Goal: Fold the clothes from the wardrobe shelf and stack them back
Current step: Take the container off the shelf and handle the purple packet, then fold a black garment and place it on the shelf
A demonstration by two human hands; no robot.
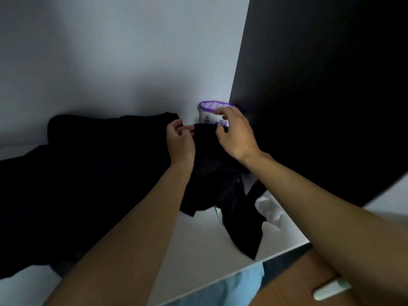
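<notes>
A black garment (pixel 217 182) is held up over the white wardrobe shelf (pixel 196 237), its lower end trailing toward the shelf's front edge. My left hand (pixel 180 141) pinches its top edge on the left. My right hand (pixel 235 133) grips the same top edge on the right, fingers curled. A large heap of dark clothes (pixel 84 180) covers the left part of the shelf, reaching back to the wall.
A white tub with a purple perforated lid (pixel 213 112) stands in the shelf's back right corner, just behind my right hand. A crumpled white cloth (pixel 271 208) lies at the right. A dark side panel (pixel 320 96) walls the right. Light blue fabric (pixel 231 288) hangs below the shelf.
</notes>
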